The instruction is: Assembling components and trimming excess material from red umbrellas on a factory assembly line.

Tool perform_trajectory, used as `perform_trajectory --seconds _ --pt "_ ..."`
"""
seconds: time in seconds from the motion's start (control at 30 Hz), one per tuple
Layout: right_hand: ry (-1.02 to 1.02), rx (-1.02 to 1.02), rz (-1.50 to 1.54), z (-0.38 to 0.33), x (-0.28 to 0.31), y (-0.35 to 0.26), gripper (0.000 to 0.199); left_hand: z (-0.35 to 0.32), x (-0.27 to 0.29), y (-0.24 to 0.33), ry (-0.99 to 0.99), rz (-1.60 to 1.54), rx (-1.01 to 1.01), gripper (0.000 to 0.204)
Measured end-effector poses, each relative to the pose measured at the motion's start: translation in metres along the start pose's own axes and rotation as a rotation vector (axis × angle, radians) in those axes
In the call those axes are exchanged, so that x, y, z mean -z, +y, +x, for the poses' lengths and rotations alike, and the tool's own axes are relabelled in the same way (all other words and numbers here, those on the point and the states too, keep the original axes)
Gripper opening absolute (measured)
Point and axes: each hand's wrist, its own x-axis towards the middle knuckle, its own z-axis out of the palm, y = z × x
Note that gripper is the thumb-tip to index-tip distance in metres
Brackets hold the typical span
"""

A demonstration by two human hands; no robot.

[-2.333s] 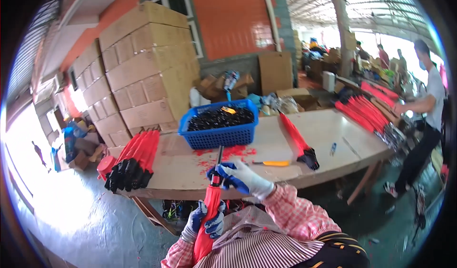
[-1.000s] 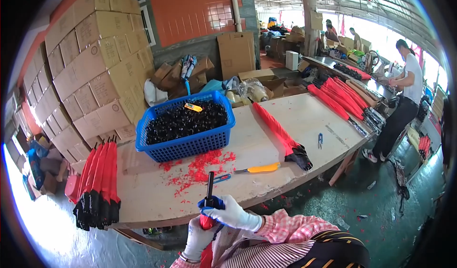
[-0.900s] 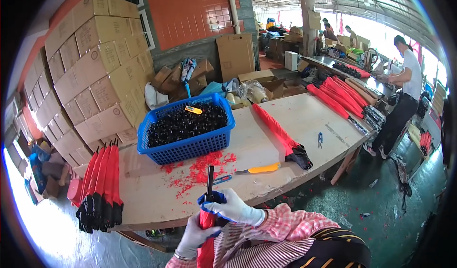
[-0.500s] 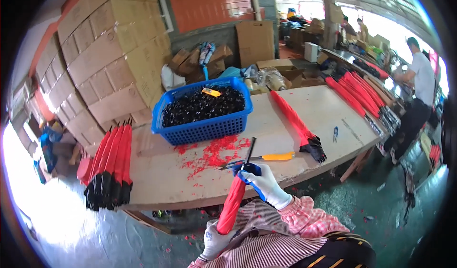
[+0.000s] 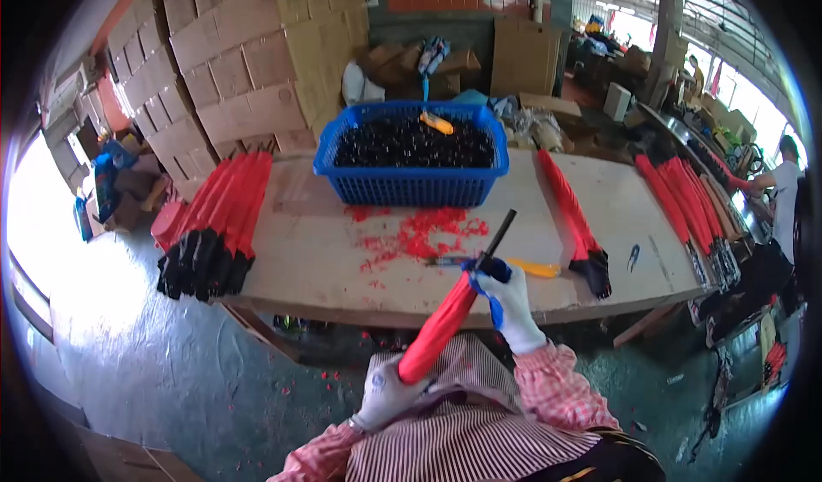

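Observation:
A furled red umbrella (image 5: 439, 331) slants across my front, its black shaft end pointing up and to the right. Low down, my left hand (image 5: 387, 394), in a white glove, is wrapped round the red cloth. Near the top, my right hand (image 5: 507, 300), in a white and blue glove, closes round the umbrella where the cloth meets the black part. Just beyond that hand, a screwdriver-like tool with a yellow handle (image 5: 538, 268) lies on the table (image 5: 308, 259). Red scraps (image 5: 424, 232) are scattered beside it.
A blue basket (image 5: 411, 182) of small black parts, with a yellow cutter (image 5: 437, 122) on top, stands at the table's back. Red umbrellas (image 5: 223, 212) are bunched at left; another single umbrella (image 5: 568, 208) lies right. Stacked cartons (image 5: 257, 62) rise behind. A person (image 5: 781, 193) works far right.
My view has swung left and down, so the table and basket sit further right and higher. Both hands still hold the umbrella, which now leans more to the right.

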Motion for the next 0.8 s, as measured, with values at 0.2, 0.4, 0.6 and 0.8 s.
perform_trajectory --seconds 0.2,0.4,0.6,0.8 --pt "-0.05 0.063 0.129 0.001 0.001 -0.016 0.044 0.021 -0.028 -0.075 -0.313 -0.314 0.106 0.058" --pt "0.062 -0.07 -0.05 -0.025 0.048 -0.009 0.033 0.019 -0.053 -0.008 -0.123 -0.101 0.169 0.06" --pt "-0.191 -0.153 0.295 -0.057 0.056 -0.081 0.034 -0.006 -0.035 0.003 -0.399 -0.428 0.007 0.057" --pt "0.046 -0.113 -0.155 -0.067 0.076 -0.09 0.036 -0.005 -0.072 0.031 -0.127 -0.011 0.111 0.058"
